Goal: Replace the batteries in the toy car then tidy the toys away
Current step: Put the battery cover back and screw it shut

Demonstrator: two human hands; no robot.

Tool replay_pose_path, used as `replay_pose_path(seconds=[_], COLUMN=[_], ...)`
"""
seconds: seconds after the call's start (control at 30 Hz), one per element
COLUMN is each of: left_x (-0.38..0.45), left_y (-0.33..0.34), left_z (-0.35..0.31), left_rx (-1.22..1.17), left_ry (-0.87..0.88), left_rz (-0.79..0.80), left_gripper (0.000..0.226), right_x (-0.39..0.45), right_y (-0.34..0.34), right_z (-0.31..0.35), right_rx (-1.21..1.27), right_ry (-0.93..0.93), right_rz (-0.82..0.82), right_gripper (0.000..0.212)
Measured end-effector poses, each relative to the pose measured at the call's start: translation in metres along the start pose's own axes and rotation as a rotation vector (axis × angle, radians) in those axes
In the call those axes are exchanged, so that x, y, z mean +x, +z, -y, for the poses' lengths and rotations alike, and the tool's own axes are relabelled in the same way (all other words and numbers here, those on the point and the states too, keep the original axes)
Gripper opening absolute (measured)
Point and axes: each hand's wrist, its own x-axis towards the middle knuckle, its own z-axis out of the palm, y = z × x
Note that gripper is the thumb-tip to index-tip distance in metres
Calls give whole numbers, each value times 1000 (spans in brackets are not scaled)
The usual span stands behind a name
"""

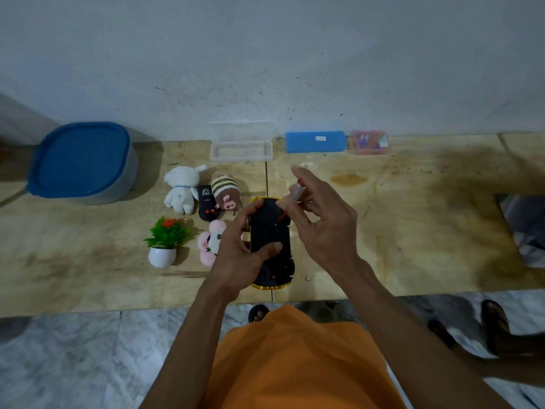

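The toy car (269, 231) lies upside down on the stone counter (413, 231), its black underside up and yellow trim at both ends. My left hand (239, 255) grips it from the left, thumb across its middle. My right hand (321, 214) hovers over the car's far end and pinches a small clear-handled tool with a red part, perhaps a screwdriver (296, 193), its tip at the car's underside. A black remote control (206, 203) lies to the left among the soft toys.
Left of the car lie a white plush rabbit (181, 188), a striped brown plush (225, 191), a pink plush (211, 242) and a small potted plant (165, 242). At the back stand a blue-lidded tub (82, 162), an open clear case (240, 143), a blue box (315, 141) and a pink box (370, 142).
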Motion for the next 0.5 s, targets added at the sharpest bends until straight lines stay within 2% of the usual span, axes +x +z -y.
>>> replay_pose_path(seconds=[0.1,0.23,0.37,0.5], left_x=[-1,-1,1,3], left_y=[1,1,0,-3], left_z=[-1,-1,1,3], left_rx=[-19,-26,-52,-62], left_ry=[-10,-12,-33,-61], left_rz=[1,12,15,-7], left_gripper=[76,75,77,79], right_x=[-2,-1,-5,-7], right_y=[0,1,-3,-2], right_z=[0,1,-1,-4], right_rx=[53,-23,87,-2], right_ry=[10,-5,54,74], right_rz=[30,-44,12,-104], right_gripper=[45,46,47,43])
